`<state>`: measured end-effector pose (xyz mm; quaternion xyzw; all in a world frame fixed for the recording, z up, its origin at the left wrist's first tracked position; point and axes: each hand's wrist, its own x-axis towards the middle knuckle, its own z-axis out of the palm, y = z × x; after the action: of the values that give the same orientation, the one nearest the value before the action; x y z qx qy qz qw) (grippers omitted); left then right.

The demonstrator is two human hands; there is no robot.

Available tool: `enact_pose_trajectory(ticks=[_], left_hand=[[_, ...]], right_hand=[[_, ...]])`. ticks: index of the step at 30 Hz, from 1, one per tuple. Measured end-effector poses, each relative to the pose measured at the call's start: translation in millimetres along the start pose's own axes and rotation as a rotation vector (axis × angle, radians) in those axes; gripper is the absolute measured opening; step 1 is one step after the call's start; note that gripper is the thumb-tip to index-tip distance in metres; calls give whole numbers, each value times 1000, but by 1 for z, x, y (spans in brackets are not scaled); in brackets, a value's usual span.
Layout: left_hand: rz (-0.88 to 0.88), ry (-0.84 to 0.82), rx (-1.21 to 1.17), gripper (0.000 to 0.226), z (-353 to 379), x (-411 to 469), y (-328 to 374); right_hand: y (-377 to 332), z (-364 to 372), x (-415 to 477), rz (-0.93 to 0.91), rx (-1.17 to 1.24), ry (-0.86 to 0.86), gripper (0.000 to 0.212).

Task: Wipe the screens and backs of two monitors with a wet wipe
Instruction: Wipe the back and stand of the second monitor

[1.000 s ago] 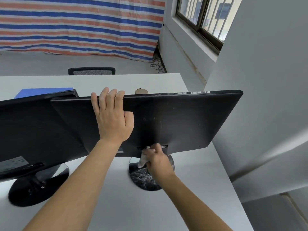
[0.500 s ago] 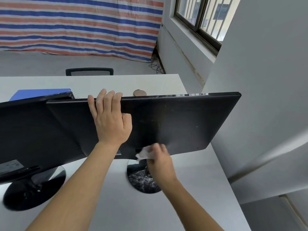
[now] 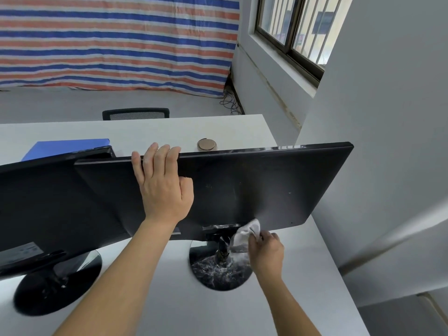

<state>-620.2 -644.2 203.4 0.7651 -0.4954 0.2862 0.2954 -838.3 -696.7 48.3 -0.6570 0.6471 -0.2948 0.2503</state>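
White bench (image 3: 169, 316), seen from above and from its near side. Its flat top ran from the lower edge of the view to a far edge beyond the monitors, and its right edge slanted along a grey wall. Two glossy black round bases stood on it side by side and well apart. The left monitor base (image 3: 55, 289) was partly overhung by its panel. The right monitor base (image 3: 218, 275) was streaked with whitish smears around its neck. Farther back, a flat blue object (image 3: 65, 146) lay on the top, partly hidden behind the left panel. A round brown disc (image 3: 206, 144) sat to its right; whether it was loose or set into the top could not be told.
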Motion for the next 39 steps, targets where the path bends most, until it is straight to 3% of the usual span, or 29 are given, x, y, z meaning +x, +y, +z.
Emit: enact_pose_trajectory(ticks=[2, 4, 7, 12, 15, 18, 22, 27, 30, 32, 35, 39], left_hand=[[-5, 2, 5, 51, 2, 0, 0], [-16, 7, 0, 50, 3, 1, 1], [-3, -2, 6, 51, 3, 1, 1], [14, -29, 6, 52, -1, 0, -4], [0, -30, 2, 51, -2, -1, -5], [3, -27, -9, 51, 0, 0, -4], [-10, -4, -8, 50, 5, 2, -2], [-7, 25, -8, 50, 6, 1, -2], [-6, 35, -7, 50, 7, 0, -1], [-1, 40, -18, 50, 7, 1, 1], [-16, 37, -24, 50, 7, 2, 2], [-10, 37, -24, 50, 6, 0, 2]], right_hand=[[-14, 0, -10, -97, 92, -65, 9], [-29, 11, -24, -211, 146, -229, 18], [-38, 25, -30, -337, 7, -383, 28], [-27, 32, -16, -136, 14, -273, 19], [0, 26, -14, 106, 33, -134, 29], [15, 12, -10, 94, 55, -81, 21], [-11, 24, -13, -82, 52, -220, 23], [-12, 28, -27, -70, 20, -317, 24], [-7, 4, -17, -68, 8, -585, 21], [1, -15, -16, 98, 256, -737, 23], [8, -31, -23, 424, 820, -717, 30], [9, -24, -31, 593, 1044, -615, 36]])
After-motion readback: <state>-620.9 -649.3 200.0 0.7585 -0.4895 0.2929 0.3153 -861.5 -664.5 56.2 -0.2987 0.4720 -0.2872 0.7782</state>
